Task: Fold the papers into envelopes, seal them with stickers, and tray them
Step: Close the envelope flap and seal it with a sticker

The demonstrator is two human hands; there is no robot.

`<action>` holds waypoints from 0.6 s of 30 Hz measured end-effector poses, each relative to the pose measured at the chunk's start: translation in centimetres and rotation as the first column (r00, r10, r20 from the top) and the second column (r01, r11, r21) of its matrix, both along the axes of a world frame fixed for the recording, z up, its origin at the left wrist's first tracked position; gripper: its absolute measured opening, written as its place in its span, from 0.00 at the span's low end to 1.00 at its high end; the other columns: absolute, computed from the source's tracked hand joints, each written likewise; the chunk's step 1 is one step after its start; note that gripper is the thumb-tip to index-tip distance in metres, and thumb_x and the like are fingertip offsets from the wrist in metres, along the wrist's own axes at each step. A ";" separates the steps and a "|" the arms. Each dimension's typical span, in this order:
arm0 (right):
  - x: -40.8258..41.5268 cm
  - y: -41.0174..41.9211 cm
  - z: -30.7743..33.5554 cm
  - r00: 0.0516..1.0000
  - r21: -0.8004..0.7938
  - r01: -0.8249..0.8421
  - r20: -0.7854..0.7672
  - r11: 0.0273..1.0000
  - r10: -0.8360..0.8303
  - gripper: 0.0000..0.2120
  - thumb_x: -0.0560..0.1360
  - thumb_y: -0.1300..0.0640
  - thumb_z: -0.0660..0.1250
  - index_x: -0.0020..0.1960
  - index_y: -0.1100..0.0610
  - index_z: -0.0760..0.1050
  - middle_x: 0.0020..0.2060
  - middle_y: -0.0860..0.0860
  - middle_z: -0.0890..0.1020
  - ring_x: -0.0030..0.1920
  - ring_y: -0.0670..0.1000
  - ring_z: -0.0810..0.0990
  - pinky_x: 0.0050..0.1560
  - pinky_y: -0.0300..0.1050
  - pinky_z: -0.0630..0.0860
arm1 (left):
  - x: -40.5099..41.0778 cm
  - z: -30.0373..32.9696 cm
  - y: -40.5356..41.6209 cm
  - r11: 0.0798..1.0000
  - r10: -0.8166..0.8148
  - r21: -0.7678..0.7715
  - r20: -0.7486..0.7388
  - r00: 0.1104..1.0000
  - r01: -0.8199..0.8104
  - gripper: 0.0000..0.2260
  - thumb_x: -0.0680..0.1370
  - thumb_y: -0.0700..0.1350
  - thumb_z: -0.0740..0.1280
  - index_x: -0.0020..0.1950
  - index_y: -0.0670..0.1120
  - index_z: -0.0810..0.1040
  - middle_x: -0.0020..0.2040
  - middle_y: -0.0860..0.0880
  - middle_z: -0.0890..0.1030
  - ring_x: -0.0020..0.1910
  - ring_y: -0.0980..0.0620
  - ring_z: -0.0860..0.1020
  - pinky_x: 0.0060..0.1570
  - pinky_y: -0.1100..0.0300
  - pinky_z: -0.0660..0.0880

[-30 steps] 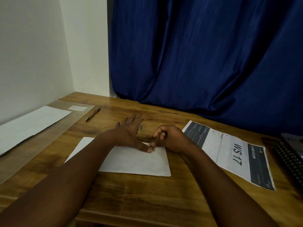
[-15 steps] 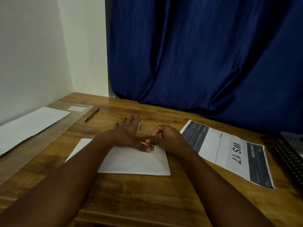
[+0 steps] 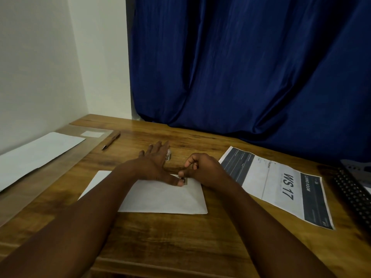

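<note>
A folded white paper envelope (image 3: 164,199) lies flat on the wooden desk (image 3: 180,237) in front of me. My left hand (image 3: 154,165) rests on its far edge with fingers spread straight, the thumb pressing beside a small dark sticker (image 3: 184,180). My right hand (image 3: 202,169) is curled, its thumb and fingertips at that sticker on the envelope's upper right part. A small sticker piece (image 3: 168,155) lies just beyond my left fingers. More white paper (image 3: 38,151) lies on a flat board at the left.
A brown pen (image 3: 110,140) lies at the back left. A printed sheet marked WS 17 (image 3: 281,185) sits to the right, with a black perforated tray (image 3: 355,189) at the right edge. A blue curtain hangs behind the desk.
Both hands have stayed at the sticker on the envelope; the right hand has shifted slightly left. The envelope has not moved.
</note>
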State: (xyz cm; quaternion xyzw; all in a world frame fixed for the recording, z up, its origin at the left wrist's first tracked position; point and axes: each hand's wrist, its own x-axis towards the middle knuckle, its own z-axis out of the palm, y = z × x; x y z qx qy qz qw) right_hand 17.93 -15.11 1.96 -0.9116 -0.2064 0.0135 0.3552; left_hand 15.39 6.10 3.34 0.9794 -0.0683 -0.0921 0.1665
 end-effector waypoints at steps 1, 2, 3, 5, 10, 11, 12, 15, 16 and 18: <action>0.0 0.0 0.0 1.000 0.002 -0.004 0.003 1.000 0.004 0.16 0.68 0.44 0.80 0.49 0.50 0.80 0.36 0.43 0.78 0.39 0.45 0.75 0.40 0.44 0.70 | 0.0 0.0 0.0 1.000 0.002 0.001 -0.004 1.000 -0.002 0.68 0.61 0.75 0.74 0.82 0.54 0.30 0.84 0.47 0.34 0.82 0.41 0.35 0.80 0.37 0.40; 0.0 -0.1 0.0 1.000 0.006 -0.011 0.000 1.000 0.011 0.16 0.69 0.44 0.80 0.49 0.50 0.80 0.36 0.43 0.78 0.38 0.44 0.75 0.39 0.43 0.69 | 0.0 0.0 0.0 1.000 0.004 0.001 -0.006 1.000 -0.004 0.68 0.61 0.75 0.74 0.82 0.54 0.30 0.84 0.47 0.33 0.82 0.41 0.35 0.80 0.37 0.40; -0.1 -0.2 0.1 1.000 0.017 -0.024 -0.012 1.000 0.024 0.15 0.69 0.44 0.80 0.50 0.50 0.80 0.35 0.43 0.78 0.38 0.43 0.75 0.39 0.43 0.69 | 0.0 0.0 0.0 1.000 0.007 0.002 -0.006 1.000 -0.007 0.68 0.60 0.76 0.74 0.82 0.54 0.30 0.84 0.47 0.33 0.82 0.41 0.35 0.80 0.37 0.40; -0.1 -0.6 0.4 0.997 0.046 -0.057 -0.056 0.997 0.060 0.16 0.69 0.44 0.80 0.50 0.50 0.81 0.34 0.42 0.78 0.37 0.43 0.75 0.40 0.43 0.70 | 0.1 0.0 0.0 1.000 0.010 0.002 -0.006 1.000 -0.010 0.69 0.59 0.77 0.74 0.82 0.54 0.30 0.84 0.47 0.34 0.82 0.41 0.35 0.80 0.37 0.40; -0.1 -1.0 0.5 0.993 0.001 -0.103 -0.051 0.995 0.102 0.15 0.67 0.44 0.81 0.48 0.44 0.78 0.37 0.42 0.77 0.40 0.44 0.75 0.41 0.43 0.72 | 0.3 -0.2 0.0 1.000 0.020 -0.005 -0.019 1.000 -0.020 0.75 0.48 0.83 0.67 0.82 0.53 0.30 0.84 0.47 0.34 0.83 0.41 0.36 0.80 0.38 0.41; -0.1 -1.0 0.5 0.993 -0.008 -0.108 -0.049 0.994 0.107 0.15 0.67 0.43 0.80 0.48 0.43 0.78 0.38 0.42 0.77 0.40 0.45 0.75 0.41 0.44 0.72 | 0.3 -0.3 0.1 1.000 0.020 -0.010 -0.017 1.000 -0.020 0.76 0.47 0.83 0.66 0.82 0.54 0.30 0.84 0.47 0.34 0.83 0.41 0.36 0.80 0.38 0.41; -0.1 -1.0 0.5 0.992 -0.016 -0.114 -0.051 0.993 0.113 0.16 0.66 0.41 0.80 0.48 0.42 0.77 0.38 0.43 0.77 0.41 0.45 0.75 0.41 0.44 0.72 | 0.3 -0.3 0.2 1.000 0.016 -0.014 -0.013 1.000 -0.016 0.76 0.47 0.83 0.66 0.82 0.54 0.30 0.84 0.47 0.34 0.83 0.41 0.36 0.80 0.38 0.41; -0.1 -1.1 0.7 0.989 -0.021 -0.131 -0.073 0.991 0.129 0.26 0.55 0.30 0.76 0.48 0.41 0.77 0.39 0.42 0.76 0.42 0.45 0.75 0.41 0.43 0.71 | 0.3 -0.4 0.4 1.000 -0.011 -0.009 -0.009 1.000 0.011 0.75 0.48 0.83 0.66 0.82 0.53 0.30 0.84 0.47 0.34 0.83 0.42 0.37 0.80 0.38 0.42; -0.2 -1.1 0.7 0.989 -0.027 -0.132 -0.072 0.991 0.130 0.31 0.51 0.27 0.74 0.49 0.40 0.77 0.39 0.42 0.76 0.42 0.45 0.76 0.41 0.44 0.71 | 0.3 -0.4 0.5 1.000 -0.025 -0.007 -0.013 1.000 0.024 0.75 0.50 0.83 0.67 0.81 0.53 0.29 0.84 0.48 0.34 0.83 0.42 0.37 0.80 0.38 0.42; -0.1 -1.1 0.6 0.988 -0.042 -0.145 -0.057 0.989 0.142 0.33 0.49 0.25 0.73 0.49 0.40 0.77 0.38 0.41 0.76 0.41 0.45 0.75 0.40 0.44 0.71 | 0.3 -0.2 0.8 0.999 -0.046 -0.021 -0.015 0.999 0.046 0.72 0.55 0.81 0.70 0.81 0.54 0.29 0.84 0.48 0.35 0.83 0.43 0.39 0.81 0.39 0.43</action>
